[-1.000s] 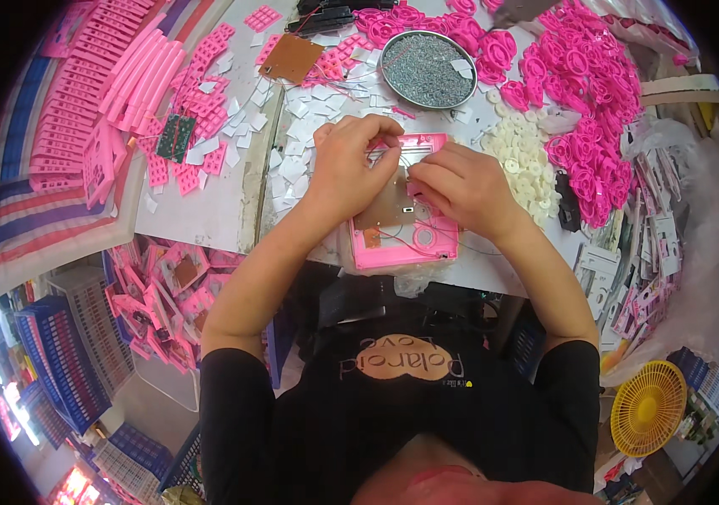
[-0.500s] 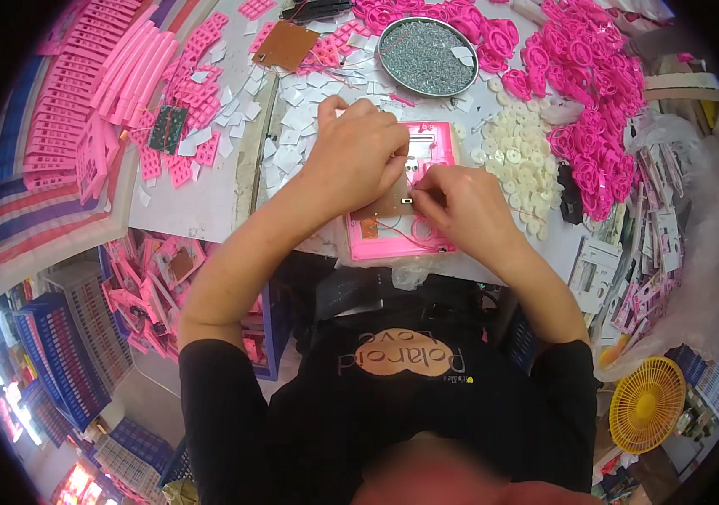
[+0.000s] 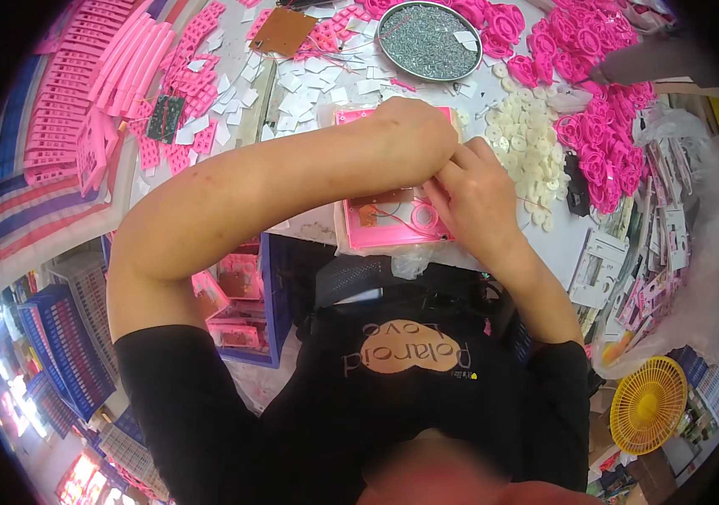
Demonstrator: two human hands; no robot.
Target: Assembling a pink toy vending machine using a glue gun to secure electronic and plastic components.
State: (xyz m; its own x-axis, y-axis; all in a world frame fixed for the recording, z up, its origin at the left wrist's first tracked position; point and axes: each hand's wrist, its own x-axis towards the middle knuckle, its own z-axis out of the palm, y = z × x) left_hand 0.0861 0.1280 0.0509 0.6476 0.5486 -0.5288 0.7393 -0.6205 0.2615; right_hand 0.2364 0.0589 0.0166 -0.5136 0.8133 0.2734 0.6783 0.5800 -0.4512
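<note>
A pink plastic housing (image 3: 385, 236) with a brown circuit board (image 3: 393, 197) and thin red wires lies on the table in front of me. My left hand (image 3: 423, 135) is bent at the wrist over its upper right part, and its fingers are hidden. At the housing's right edge, my right hand (image 3: 481, 202) has its fingers drawn together against the left hand; whatever they hold is out of sight. My left forearm covers much of the housing.
A round tray of small metal screws (image 3: 427, 46) stands at the back. White discs (image 3: 524, 143) and magenta plastic parts (image 3: 604, 160) are heaped on the right. A dark grey tapered object (image 3: 663, 63) juts in there. Pink panels (image 3: 65, 118) are stacked left; a blue crate (image 3: 271, 295) stands below.
My left hand has moved right across the housing, its elbow swinging out to the left. The right hand has shifted slightly right, and the dark grey object has come further into view.
</note>
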